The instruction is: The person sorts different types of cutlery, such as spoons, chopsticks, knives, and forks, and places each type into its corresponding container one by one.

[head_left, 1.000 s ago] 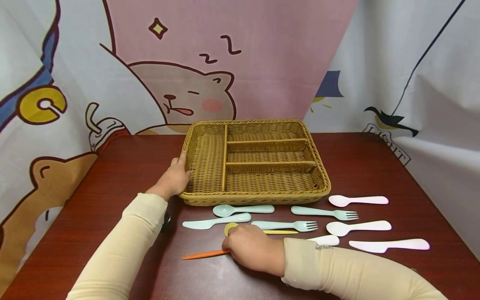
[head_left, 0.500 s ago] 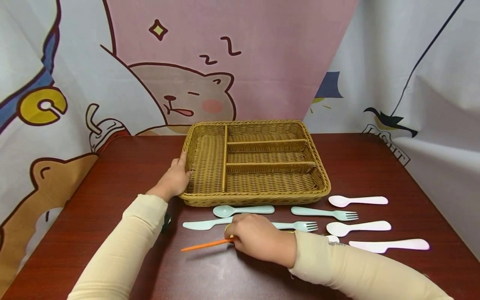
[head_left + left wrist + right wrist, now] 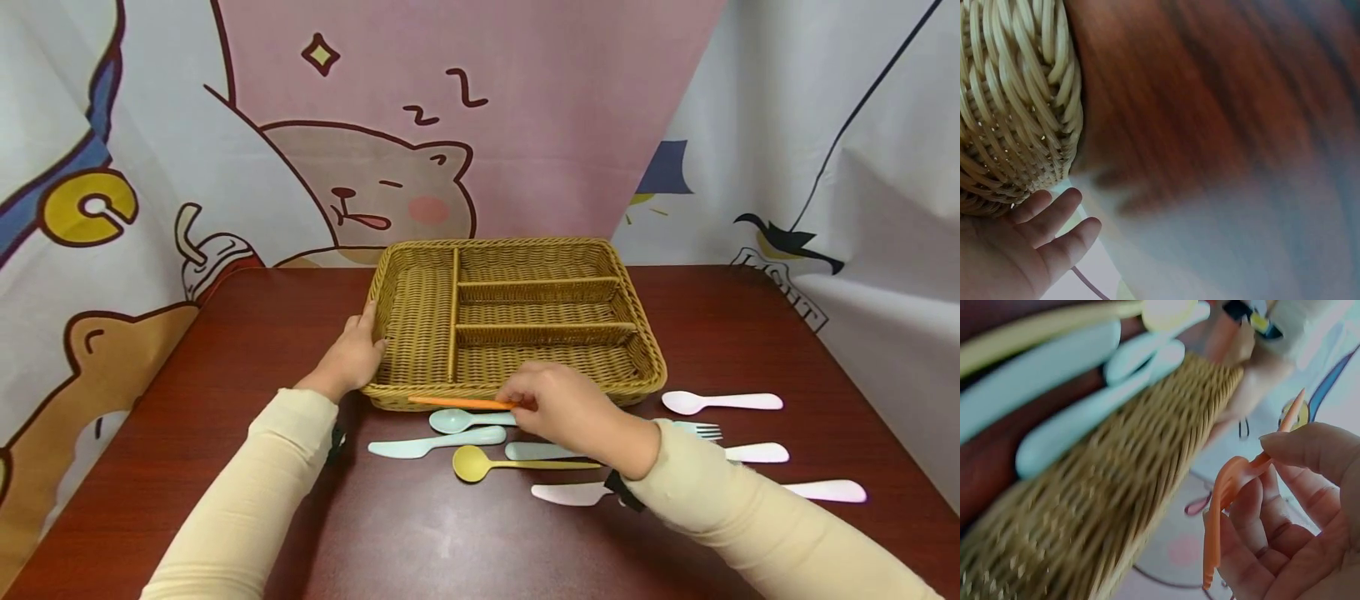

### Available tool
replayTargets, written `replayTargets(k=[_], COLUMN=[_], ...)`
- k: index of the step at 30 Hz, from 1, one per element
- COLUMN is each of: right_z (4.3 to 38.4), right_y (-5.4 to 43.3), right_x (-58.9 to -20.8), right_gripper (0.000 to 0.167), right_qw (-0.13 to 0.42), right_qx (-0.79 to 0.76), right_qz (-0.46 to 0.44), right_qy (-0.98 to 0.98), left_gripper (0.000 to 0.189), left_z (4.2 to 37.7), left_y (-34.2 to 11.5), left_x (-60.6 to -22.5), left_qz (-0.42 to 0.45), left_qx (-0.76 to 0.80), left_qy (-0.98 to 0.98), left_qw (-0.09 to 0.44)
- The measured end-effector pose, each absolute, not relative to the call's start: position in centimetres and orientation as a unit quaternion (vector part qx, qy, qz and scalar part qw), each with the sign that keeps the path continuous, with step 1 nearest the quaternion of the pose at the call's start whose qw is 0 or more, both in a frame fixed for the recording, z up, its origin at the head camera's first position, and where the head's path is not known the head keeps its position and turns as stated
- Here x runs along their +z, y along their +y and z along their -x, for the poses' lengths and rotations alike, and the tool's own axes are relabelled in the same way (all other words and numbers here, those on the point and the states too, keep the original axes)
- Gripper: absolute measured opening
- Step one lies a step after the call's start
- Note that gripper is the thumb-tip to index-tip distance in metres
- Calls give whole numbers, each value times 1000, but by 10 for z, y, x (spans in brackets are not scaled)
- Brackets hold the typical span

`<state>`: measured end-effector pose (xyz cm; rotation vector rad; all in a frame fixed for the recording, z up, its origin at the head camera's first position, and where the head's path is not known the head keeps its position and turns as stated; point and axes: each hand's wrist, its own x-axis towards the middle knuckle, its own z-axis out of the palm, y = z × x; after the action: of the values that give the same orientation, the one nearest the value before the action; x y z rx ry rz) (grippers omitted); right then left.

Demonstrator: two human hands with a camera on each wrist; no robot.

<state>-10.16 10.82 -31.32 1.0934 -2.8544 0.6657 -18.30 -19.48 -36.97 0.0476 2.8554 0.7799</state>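
Observation:
My right hand (image 3: 577, 408) pinches an orange fork (image 3: 1235, 481) between thumb and fingers, its thin handle pointing left across the basket's near side in the head view. The right wrist view shows the fork's curved head beside the palm. My left hand (image 3: 351, 354) holds the left edge of the divided wicker basket (image 3: 641, 317), thumb over the rim and fingers (image 3: 1066, 247) along the outside. Below the right hand lie a yellow spoon (image 3: 471, 464), a mint spoon (image 3: 450, 421) and a mint fork (image 3: 540, 451), whose tines are hidden by the arm.
A mint knife (image 3: 405, 448) lies left of the yellow spoon. White and pale pink pieces, including a spoon (image 3: 682, 402) and a knife (image 3: 566, 493), lie at right, partly under the right sleeve. A printed curtain (image 3: 540, 125) hangs behind the table (image 3: 247, 333).
My right hand has lifted the orange fork and carried it up and right toward the basket's near rim, uncovering the yellow spoon. The left hand stays at the basket's left edge.

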Motion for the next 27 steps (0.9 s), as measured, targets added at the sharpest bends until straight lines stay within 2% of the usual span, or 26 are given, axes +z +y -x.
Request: replayTargets(k=[13, 27], right_z=[148, 183], right_y=[137, 153], right_x=[-296, -304], right_gripper=[17, 15], right_qw=[-52, -138], right_qx=[238, 258], right_qz=[-245, -232], right_qy=[-938, -928], left_gripper=[70, 69], left_z=[182, 183], left_y=[-194, -194], left_x=[-367, -370], left_qz=[-7, -14], left_qx=[262, 260], left_qy=[959, 961], left_qw=[104, 95])
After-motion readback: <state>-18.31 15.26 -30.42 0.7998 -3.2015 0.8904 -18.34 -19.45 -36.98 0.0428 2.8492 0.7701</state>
